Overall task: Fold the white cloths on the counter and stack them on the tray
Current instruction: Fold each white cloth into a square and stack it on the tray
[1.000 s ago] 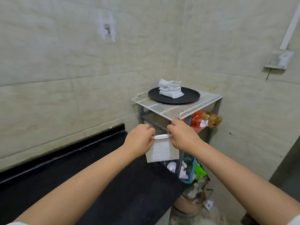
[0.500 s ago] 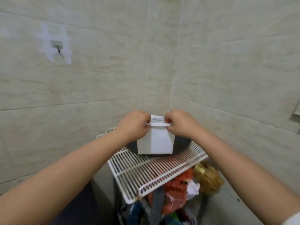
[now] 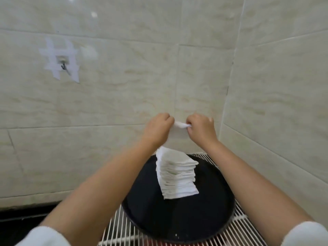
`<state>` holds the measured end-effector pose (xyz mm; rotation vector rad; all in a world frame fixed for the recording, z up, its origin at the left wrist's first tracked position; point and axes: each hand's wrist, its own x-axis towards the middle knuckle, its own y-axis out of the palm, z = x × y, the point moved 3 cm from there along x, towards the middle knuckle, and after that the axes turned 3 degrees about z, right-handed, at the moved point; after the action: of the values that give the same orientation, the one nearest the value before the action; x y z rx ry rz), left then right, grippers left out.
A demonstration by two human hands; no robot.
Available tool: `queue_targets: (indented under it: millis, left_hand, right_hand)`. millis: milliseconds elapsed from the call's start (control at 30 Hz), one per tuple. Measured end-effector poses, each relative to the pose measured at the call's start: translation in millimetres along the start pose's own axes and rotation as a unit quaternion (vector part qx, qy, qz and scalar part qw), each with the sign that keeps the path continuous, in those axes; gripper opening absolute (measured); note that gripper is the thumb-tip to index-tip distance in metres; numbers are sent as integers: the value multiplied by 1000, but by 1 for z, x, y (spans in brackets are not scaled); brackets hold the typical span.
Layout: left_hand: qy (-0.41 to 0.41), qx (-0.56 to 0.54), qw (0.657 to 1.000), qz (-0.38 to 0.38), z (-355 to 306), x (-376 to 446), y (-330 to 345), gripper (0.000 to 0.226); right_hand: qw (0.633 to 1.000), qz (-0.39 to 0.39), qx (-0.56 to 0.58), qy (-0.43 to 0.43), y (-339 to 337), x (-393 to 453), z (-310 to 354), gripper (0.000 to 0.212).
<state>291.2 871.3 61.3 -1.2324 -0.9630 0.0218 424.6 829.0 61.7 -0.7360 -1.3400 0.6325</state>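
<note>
A folded white cloth (image 3: 178, 134), light and limp by its look, is being pinched at its top corners by the fingers of the left hand (image 3: 157, 129) and right hand (image 3: 201, 129), above the leaning stack (image 3: 176, 173) on the black tray (image 3: 204, 219)

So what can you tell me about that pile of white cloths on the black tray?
The pile of white cloths is a tall stack of many small folded squares, soft and fabric-like, layered edges showing. It leans a little and stands near the middle of the round black tray, touching only that. Neither hand touches it.
</note>
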Motion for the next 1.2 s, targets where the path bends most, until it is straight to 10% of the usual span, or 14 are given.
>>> queue_targets:
  millis: [167, 433, 733, 933, 1200]
  left_hand:
    - [-21, -64, 981, 182, -5, -36, 62, 21]
    - [-26, -72, 972, 222, -7, -57, 63, 33]
    - [-221, 60, 965, 132, 46, -122, -4, 39]
    - [-428, 225, 860, 165, 118, -275, -131, 50]
    - [-672, 332, 635, 186, 135, -561, -333, 55]
  right_hand:
    - [979, 203, 21, -20, 69, -44, -28, 21]
    - [933, 353, 54, -35, 70, -58, -33, 14]
    - [937, 290, 57, -189, 40, -28, 56, 41]
    - [893, 260, 103, -351, 33, -55, 266, 54]
    - [786, 303, 155, -517, -29, -202, 577, 66]
